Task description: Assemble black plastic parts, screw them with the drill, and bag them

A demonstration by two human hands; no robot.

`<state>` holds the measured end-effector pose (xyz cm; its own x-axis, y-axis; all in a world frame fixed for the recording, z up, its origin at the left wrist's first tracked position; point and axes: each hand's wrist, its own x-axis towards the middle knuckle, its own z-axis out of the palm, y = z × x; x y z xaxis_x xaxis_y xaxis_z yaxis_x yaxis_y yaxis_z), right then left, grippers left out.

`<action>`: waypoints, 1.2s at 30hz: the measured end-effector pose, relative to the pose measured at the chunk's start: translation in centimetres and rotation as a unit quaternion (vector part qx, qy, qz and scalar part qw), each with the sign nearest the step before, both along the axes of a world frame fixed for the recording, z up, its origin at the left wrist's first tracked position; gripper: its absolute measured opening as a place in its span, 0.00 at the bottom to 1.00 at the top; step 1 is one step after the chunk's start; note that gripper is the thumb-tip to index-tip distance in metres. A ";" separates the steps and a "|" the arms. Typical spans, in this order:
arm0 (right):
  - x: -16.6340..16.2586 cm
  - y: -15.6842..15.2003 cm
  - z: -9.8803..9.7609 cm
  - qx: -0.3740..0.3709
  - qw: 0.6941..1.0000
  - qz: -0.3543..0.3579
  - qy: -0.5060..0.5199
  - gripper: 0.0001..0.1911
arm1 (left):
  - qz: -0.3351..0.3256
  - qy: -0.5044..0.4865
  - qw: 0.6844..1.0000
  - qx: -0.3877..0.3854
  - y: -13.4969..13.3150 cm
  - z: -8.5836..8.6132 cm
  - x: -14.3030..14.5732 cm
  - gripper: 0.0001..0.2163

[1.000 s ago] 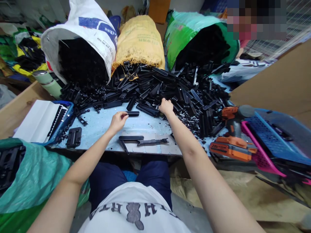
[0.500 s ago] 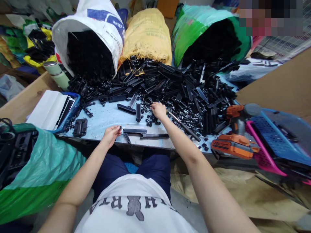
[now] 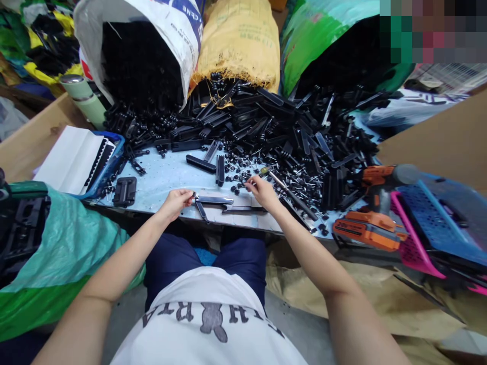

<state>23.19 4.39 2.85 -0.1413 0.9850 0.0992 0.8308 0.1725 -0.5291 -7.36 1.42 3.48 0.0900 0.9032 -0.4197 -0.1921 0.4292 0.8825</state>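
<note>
My left hand (image 3: 177, 203) is closed in a pinch on a small black plastic part (image 3: 194, 195), right at the left end of a long black bar (image 3: 215, 200) by the table's front edge. A shorter black arm (image 3: 202, 212) angles down from that end. My right hand (image 3: 264, 192) has its fingers pinched together over the table; whatever they hold is too small to make out. Below and left of it lies a dark notched bar (image 3: 243, 208). Small black knobs (image 3: 235, 190) are scattered just left of the right fingertips.
Black plastic parts (image 3: 243, 119) and loose screws (image 3: 304, 177) cover the back and right. Behind them lie a white sack (image 3: 186, 35), a yellow sack (image 3: 243, 40) and a green sack (image 3: 308, 50). An orange cordless drill (image 3: 369, 230) sits right; a screwdriver (image 3: 292, 195) lies nearer.
My right hand has drawn back from the small-parts pile toward the front edge. My left hand has brought the small black part against the bar's left end. The view has shifted slightly.
</note>
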 end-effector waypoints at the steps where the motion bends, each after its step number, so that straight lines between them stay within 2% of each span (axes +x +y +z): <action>1: -0.1 -0.5 -0.3 -0.007 1.000 0.006 -0.024 0.10 | -0.004 0.000 1.000 -0.007 0.1 0.1 -0.1 0.13; 4: -0.2 -1.6 -1.1 -0.032 0.994 0.018 -0.098 0.11 | -0.025 0.015 1.000 -0.003 0.3 0.1 -0.3 0.13; 7: 0.1 -1.9 -1.6 -0.054 0.992 0.048 -0.108 0.11 | -0.023 0.046 0.999 0.017 0.5 0.0 -0.1 0.15; 12: 0.6 -2.0 -1.6 -0.059 0.994 0.083 -0.027 0.07 | -0.002 0.147 0.986 0.082 0.7 -0.6 0.5 0.20; 16: 0.4 -2.1 -0.9 -0.040 0.995 0.051 0.078 0.14 | -0.024 0.136 0.989 0.043 0.4 -1.4 0.6 0.22; 20: -0.5 -2.4 0.2 -0.077 0.976 0.038 0.198 0.20 | -0.017 0.109 0.994 0.011 0.0 -1.8 0.4 0.20; 24: -1.8 -2.5 1.0 -0.081 0.966 0.057 0.238 0.20 | -0.013 0.103 0.995 0.003 -0.2 -1.6 0.2 0.20; 29: -2.8 -2.4 1.5 -0.028 0.984 0.071 0.161 0.15 | -0.026 0.083 0.996 -0.023 0.0 -1.3 0.1 0.21; 33: -3.6 -2.4 2.1 0.022 0.989 0.138 0.036 0.10 | -0.027 0.087 0.996 -0.003 0.0 -1.4 0.2 0.20; 36: -4.0 -2.9 1.7 0.033 0.977 0.199 -0.063 0.09 | -0.026 0.082 0.996 -0.004 0.1 -1.5 0.4 0.19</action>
